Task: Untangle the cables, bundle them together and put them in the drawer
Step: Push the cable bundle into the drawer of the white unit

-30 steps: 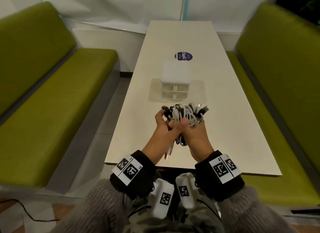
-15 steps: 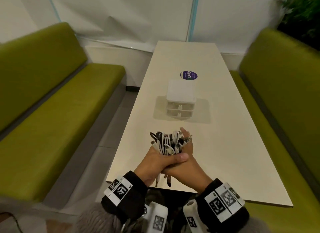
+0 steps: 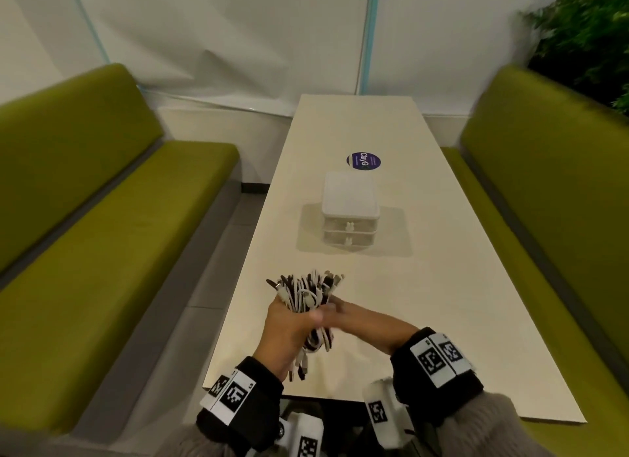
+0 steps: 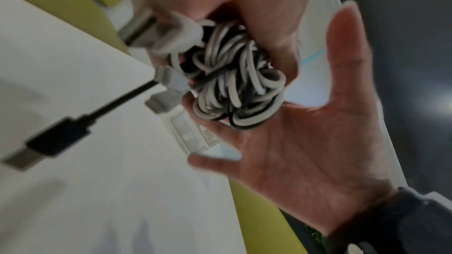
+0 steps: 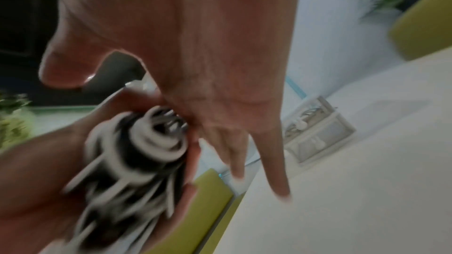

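Note:
A bundle of black and white cables [image 3: 306, 295] stands up out of my left hand [image 3: 289, 330], which grips it round the middle above the near end of the white table [image 3: 425, 303]. Plug ends [image 3: 299, 371] hang below the fist. My right hand [image 3: 360, 320] lies beside it with straight fingers, palm against the bundle's side. The left wrist view shows the coiled cables [image 4: 234, 88] and the flat right palm [image 4: 318, 142]. In the right wrist view the bundle [image 5: 137, 154] is blurred. The white two-drawer box [image 3: 350, 215] stands mid-table, both drawers closed.
Green benches [image 3: 119, 252] [image 3: 544, 235] run along both sides of the table. A round purple sticker [image 3: 363, 160] lies behind the drawer box. A plant [image 3: 585, 38] stands at the back right. The table's near edge [image 3: 374, 402] is just under my wrists.
Both hands clasped the bundle before. Now my right hand has let go and straightened its fingers, and the left hand alone grips the cables. The head view has tilted up.

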Motion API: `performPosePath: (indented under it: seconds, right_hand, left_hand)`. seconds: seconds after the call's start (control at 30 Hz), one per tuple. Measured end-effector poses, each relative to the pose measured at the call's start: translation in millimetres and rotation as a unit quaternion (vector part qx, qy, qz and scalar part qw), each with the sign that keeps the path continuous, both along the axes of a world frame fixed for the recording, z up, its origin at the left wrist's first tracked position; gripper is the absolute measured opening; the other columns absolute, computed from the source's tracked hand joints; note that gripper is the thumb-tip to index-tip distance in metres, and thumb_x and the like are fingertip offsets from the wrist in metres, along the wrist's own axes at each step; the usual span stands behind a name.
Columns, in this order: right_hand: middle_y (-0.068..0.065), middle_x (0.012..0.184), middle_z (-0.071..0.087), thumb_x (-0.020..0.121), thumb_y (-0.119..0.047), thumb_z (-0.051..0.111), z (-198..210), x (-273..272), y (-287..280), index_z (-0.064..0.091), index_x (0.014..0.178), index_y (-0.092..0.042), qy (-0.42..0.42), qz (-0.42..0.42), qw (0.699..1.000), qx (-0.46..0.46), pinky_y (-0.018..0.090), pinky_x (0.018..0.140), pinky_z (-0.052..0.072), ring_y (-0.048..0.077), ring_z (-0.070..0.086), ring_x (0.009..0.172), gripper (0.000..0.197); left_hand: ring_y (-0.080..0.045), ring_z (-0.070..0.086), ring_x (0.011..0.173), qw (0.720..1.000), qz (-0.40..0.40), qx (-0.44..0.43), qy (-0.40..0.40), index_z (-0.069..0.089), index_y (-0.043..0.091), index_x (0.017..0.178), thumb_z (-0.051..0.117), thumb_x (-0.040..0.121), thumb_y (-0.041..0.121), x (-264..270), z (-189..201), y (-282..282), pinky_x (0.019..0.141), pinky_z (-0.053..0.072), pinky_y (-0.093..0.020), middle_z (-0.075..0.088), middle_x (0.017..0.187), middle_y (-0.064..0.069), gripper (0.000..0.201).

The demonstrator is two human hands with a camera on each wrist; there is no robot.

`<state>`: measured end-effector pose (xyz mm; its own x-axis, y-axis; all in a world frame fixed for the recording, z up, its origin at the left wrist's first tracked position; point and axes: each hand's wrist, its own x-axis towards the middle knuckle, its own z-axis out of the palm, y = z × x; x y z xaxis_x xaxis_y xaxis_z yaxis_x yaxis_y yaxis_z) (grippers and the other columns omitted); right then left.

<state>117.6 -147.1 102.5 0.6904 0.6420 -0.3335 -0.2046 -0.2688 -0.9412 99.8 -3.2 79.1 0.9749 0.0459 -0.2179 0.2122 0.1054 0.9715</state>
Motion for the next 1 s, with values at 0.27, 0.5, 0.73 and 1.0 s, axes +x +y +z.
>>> performPosePath:
  seconds: [0.27,0.5,0.73,1.0]
  right_hand:
    - [0.014,0.154,0.029,0.095,-0.055,0.039,-32.4,103.6,10.6,0.026,0.147,-0.002,-0.008,-0.228,0.931,-0.285,0.042,0.11,0.033,0.033,0.035,0.137,0.076]
    - [0.017,0.146,0.028,0.092,-0.029,0.05,-67.9,143.0,15.0,0.031,0.143,-0.015,-0.062,-0.2,0.873,-0.441,0.043,0.108,0.032,0.038,0.034,0.132,0.056]
    - [0.017,0.104,0.066,0.09,-0.035,0.057,-90.2,182.4,-11.1,0.061,0.1,-0.007,0.03,-0.417,0.886,-0.201,0.046,0.092,0.052,0.034,0.064,0.095,0.029]
    - [0.014,0.075,0.064,0.084,-0.009,0.059,-101.1,197.7,-2.4,0.061,0.083,-0.001,0.153,-0.501,0.851,-0.044,0.032,0.06,0.052,0.026,0.061,0.067,0.009]
  left_hand:
    - [-0.018,0.07,0.088,0.996,0.027,0.072,0.036,0.062,0.014,0.105,0.079,0.053,0.024,16.8,-21.9,8.5,0.087,0.054,-0.045,0.074,0.092,-0.001,0.055]
    - [-0.022,0.07,0.085,0.997,0.032,0.059,0.028,0.063,0.014,0.103,0.077,0.057,0.021,26.4,-23.2,11.4,0.086,0.055,-0.046,0.074,0.089,-0.002,0.049]
    - [-0.025,0.07,0.078,0.996,0.035,0.076,0.036,0.064,0.013,0.101,0.077,0.055,0.024,34.0,-35.1,20.3,0.081,0.056,-0.046,0.072,0.08,-0.004,0.049]
    - [-0.019,0.07,0.081,0.988,0.055,0.144,0.019,0.062,0.016,0.1,0.075,0.05,0.037,70.0,-26.8,28.0,0.078,0.057,-0.038,0.073,0.084,-0.001,0.055]
